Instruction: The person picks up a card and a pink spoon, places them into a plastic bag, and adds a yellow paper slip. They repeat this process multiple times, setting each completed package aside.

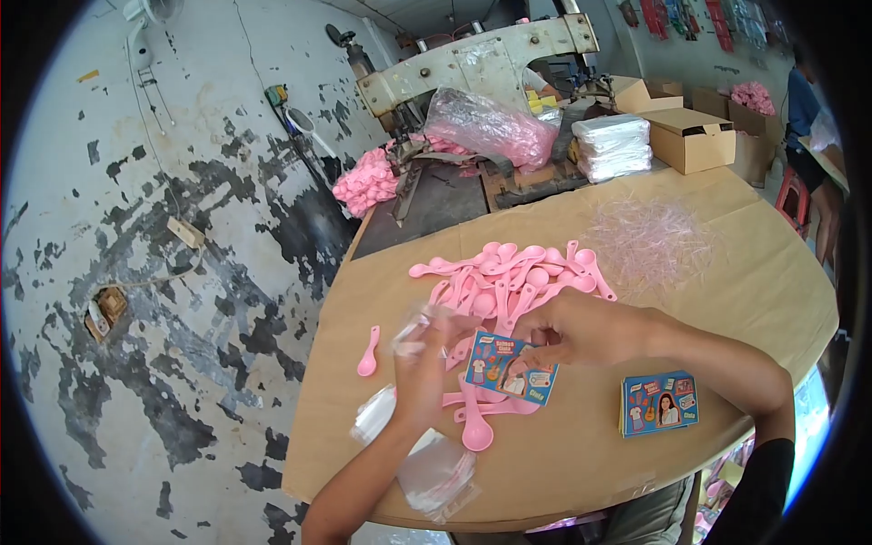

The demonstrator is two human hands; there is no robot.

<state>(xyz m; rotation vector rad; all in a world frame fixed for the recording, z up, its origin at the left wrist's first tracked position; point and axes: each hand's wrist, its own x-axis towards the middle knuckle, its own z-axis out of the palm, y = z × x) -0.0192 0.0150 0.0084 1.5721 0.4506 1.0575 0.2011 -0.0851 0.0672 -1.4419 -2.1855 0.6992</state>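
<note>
A blue printed card (pixel 495 363) is pinched in my right hand (pixel 581 329), whose fingers lie over its upper right part. Left of it, my left hand (pixel 425 350) is closed on a clear plastic bag (pixel 416 325), somewhat blurred. Behind and beneath both hands spreads a heap of pink spoons (pixel 518 272); one spoon (pixel 477 429) points toward the front below the card. A lone pink spoon (pixel 368 352) lies left of my left hand. Clear bags (pixel 431 472) rest under my left forearm. To the right sits a stack of blue cards (pixel 660 404).
Shredded clear strips (pixel 649 238) lie at the table's back right. Behind are a pack of plastic bags (pixel 613 145), a cardboard box (pixel 688 139), a metal machine (pixel 477 64) and a pink-filled plastic bag (pixel 490 127). A person (pixel 804 109) is at far right.
</note>
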